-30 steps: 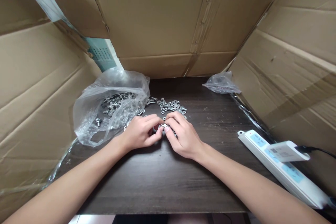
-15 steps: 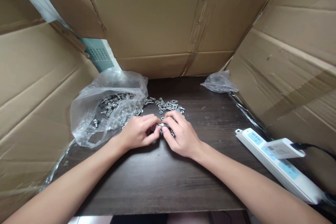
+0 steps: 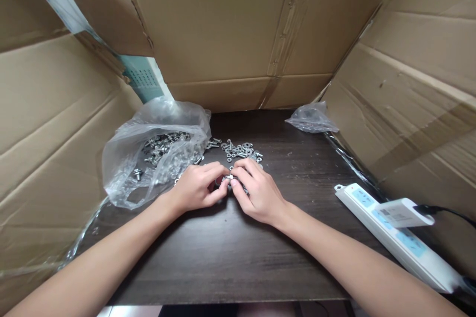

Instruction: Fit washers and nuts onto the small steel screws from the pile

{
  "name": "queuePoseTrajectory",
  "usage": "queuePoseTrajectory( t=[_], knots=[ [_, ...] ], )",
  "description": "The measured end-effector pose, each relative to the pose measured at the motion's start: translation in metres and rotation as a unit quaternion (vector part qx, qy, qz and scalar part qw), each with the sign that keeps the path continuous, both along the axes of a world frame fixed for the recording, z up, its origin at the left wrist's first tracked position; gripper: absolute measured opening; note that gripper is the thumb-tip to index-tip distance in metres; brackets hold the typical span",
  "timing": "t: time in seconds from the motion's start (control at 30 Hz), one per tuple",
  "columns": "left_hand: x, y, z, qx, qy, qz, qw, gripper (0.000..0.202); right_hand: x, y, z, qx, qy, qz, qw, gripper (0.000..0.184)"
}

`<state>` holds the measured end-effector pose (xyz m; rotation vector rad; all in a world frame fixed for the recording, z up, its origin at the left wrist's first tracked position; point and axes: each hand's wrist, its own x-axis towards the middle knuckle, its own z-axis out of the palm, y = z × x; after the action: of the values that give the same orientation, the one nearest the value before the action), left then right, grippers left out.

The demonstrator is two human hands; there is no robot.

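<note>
My left hand (image 3: pixel 199 185) and my right hand (image 3: pixel 258 190) meet over the middle of the dark table. Between their fingertips is a small silver bolt (image 3: pixel 230 177), pinched from both sides; whether a nut or washer sits on it is too small to tell. Both hands are closed, thumbs against index fingers. Just beyond the fingers lies a loose pile of bolts, nuts and washers (image 3: pixel 241 151). A few more small metal pieces lie close around the fingertips, partly hidden by the hands.
A clear plastic bag (image 3: pixel 122 158) holding many bolts lies open at the left. A smaller plastic bag (image 3: pixel 312 118) is at the back right. On the right is a white power strip (image 3: pixel 390 237) with a plugged-in adapter (image 3: pixel 403 213). Cardboard walls (image 3: pixel 223 20) enclose the table (image 3: pixel 223 267).
The whole view has shifted very slightly. Both hands stay at the same place, still pinching the bolt between them.
</note>
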<state>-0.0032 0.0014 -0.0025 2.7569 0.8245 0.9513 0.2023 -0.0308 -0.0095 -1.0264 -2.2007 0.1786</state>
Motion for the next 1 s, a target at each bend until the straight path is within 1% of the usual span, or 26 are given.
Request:
queuePoseTrajectory(
  t=[0.7,1.0],
  knots=[
    [0.0002,0.0001,-0.0012,0.005,0.001,0.005,1.0,0.014,-0.002,0.0,0.0035,-0.015,-0.023,0.004,1.0,0.021],
    [0.0002,0.0005,-0.0011,0.007,0.008,0.009,1.0,0.014,-0.0019,0.0003,0.0033,-0.05,-0.001,0.013,0.999,0.02]
  ],
)
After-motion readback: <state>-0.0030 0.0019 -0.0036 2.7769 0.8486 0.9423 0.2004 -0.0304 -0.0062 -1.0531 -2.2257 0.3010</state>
